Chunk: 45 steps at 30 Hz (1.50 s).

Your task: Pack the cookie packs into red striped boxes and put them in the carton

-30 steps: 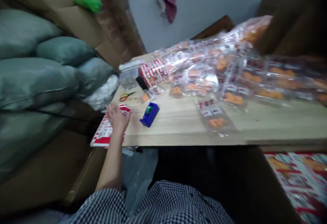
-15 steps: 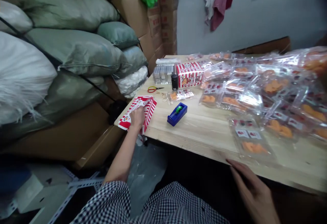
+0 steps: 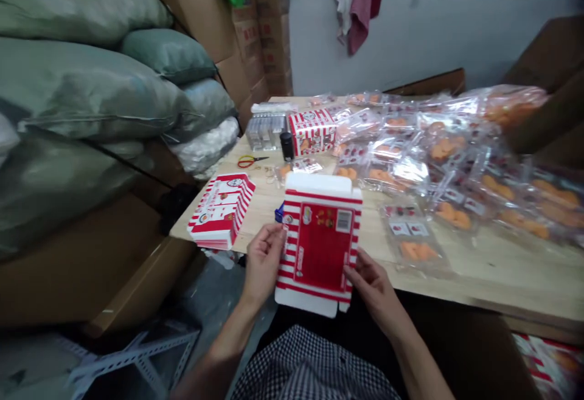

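Note:
A flattened red-and-white striped carton (image 3: 322, 248) is held up in front of me over the table's front edge, its red panel with a barcode facing me. My left hand (image 3: 266, 260) pinches its left edge. On the opposite side, my right hand (image 3: 371, 281) grips the right edge with thumb and fingers. To the left lies a stack of the same flat cartons (image 3: 222, 211) at the table corner. Behind the held carton, only a small part of the blue tape dispenser (image 3: 279, 212) shows.
Scissors (image 3: 249, 161), a black bottle (image 3: 286, 146), an assembled striped box (image 3: 314, 131) and clear plastic cases (image 3: 266, 131) stand toward the back. Clear packs with orange pieces (image 3: 413, 172) cover the table's right side. Large sacks (image 3: 86, 93) pile up at left.
My left hand has left the stack with one flat carton and moved right. My right hand has risen from the table edge to hold it too. The view has turned right.

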Tool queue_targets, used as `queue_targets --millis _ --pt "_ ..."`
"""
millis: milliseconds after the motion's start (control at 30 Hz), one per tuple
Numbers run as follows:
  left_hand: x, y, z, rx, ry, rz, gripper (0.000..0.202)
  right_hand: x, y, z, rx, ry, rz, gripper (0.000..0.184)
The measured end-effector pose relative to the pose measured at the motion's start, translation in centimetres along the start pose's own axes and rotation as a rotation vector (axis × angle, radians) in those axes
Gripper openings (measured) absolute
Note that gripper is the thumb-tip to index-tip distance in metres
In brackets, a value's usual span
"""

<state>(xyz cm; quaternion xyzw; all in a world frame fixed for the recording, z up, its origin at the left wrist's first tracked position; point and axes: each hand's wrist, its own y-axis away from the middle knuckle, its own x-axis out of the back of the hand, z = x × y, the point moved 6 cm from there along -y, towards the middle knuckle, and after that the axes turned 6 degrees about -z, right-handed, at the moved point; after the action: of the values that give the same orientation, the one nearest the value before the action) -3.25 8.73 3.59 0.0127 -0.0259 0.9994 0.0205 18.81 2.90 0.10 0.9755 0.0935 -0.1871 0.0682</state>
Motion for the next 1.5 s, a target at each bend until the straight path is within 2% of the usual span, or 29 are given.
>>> queue_targets --millis 67,133,167,233,267,300,333,400,433,500,533,600,700,800,900,1000,1067,1133,1267,1367,1433,1500 --pt "-2.2 0.6 -0.2 -0.075 -0.089 -0.016 0.029 0.4 0.7 0.8 -0.052 -0.034 0.006 0.046" --pt "-3.1 0.6 1.7 -0.292 -0.303 0.032 0.042 1.4 1.8 1.4 -0.089 -0.024 0.033 0.044" --pt "-3.6 0.5 3.0 -0.413 -0.423 0.004 0.047 1.8 2.4 1.7 -0.106 -0.014 0.039 0.045" --pt "-5.0 0.2 4.7 -0.592 -0.621 -0.16 0.05 2.7 3.5 1.9 -0.127 -0.001 0.046 0.046" --pt "-5.5 0.0 5.0 -0.633 -0.677 -0.216 0.053 3.1 4.0 1.9 -0.125 -0.003 0.063 0.046" --pt "-5.6 -0.1 4.9 -0.636 -0.705 -0.217 0.058 3.5 4.4 1.9 -0.113 -0.015 0.093 0.046" --pt "-5.4 -0.2 4.5 -0.6 -0.707 -0.176 0.068 3.9 4.7 1.8 -0.095 -0.036 0.132 0.046" --pt "-5.2 0.1 2.4 -0.427 -0.642 -0.104 0.084 4.5 5.1 1.8 -0.049 -0.093 0.213 0.047" --pt "-5.6 0.6 0.8 -0.315 -0.586 -0.148 0.088 4.6 5.2 1.9 -0.031 -0.118 0.243 0.048" --pt "-7.2 2.4 -2.4 -0.1 -0.441 -0.344 0.089 4.7 5.3 2.3 -0.005 -0.132 0.284 0.051" --pt "-8.0 3.3 -3.4 -0.021 -0.362 -0.42 0.087 4.6 5.4 2.5 0.007 -0.118 0.303 0.054" --pt "-9.2 4.8 -4.4 0.075 -0.227 -0.474 0.085 4.5 5.5 2.9 0.022 -0.07 0.328 0.059" --pt "-10.2 5.3 -3.7 0.11 -0.141 -0.452 0.074 4.5 5.8 3.5 0.024 0.001 0.339 0.067" --pt "-11.2 5.0 -2.8 0.127 -0.083 -0.499 0.055 4.7 6.1 3.9 0.023 0.035 0.374 0.072" --pt "-11.9 4.7 -3.0 0.168 -0.019 -0.54 0.042 4.9 6.3 4.0 0.027 0.017 0.412 0.074" --pt "-12.1 4.3 -3.9 0.198 0.004 -0.537 0.035 5.0 6.5 4.1 0.0 -0.051 0.397 0.068" --pt "-12.2 4.1 -4.5 0.231 0.056 -0.538 0.031 5.2 6.6 4.1 -0.043 -0.105 0.363 0.054" --pt "-12.3 4.3 -5.2 0.278 0.128 -0.554 0.03 5.9 6.5 4.1 -0.073 -0.17 0.33 0.045" --pt "-12.5 5.7 -6.6 0.373 0.193 -0.594 0.032 7.5 5.5 4.0 -0.051 -0.275 0.277 0.052" --pt "-12.5 6.5 -7.1 0.41 0.184 -0.668 0.032 8.2 4.7 4.3 -0.072 -0.283 0.271 0.046" --pt "-12.3 6.3 -6.9 0.397 0.206 -0.715 0.034 8.4 4.4 4.5 -0.091 -0.254 0.294 0.039" --pt "-11.7 5.2 -6.4 0.328 0.261 -0.668 0.041 8.1 4.4 4.5 -0.098 -0.215 0.29 0.036"
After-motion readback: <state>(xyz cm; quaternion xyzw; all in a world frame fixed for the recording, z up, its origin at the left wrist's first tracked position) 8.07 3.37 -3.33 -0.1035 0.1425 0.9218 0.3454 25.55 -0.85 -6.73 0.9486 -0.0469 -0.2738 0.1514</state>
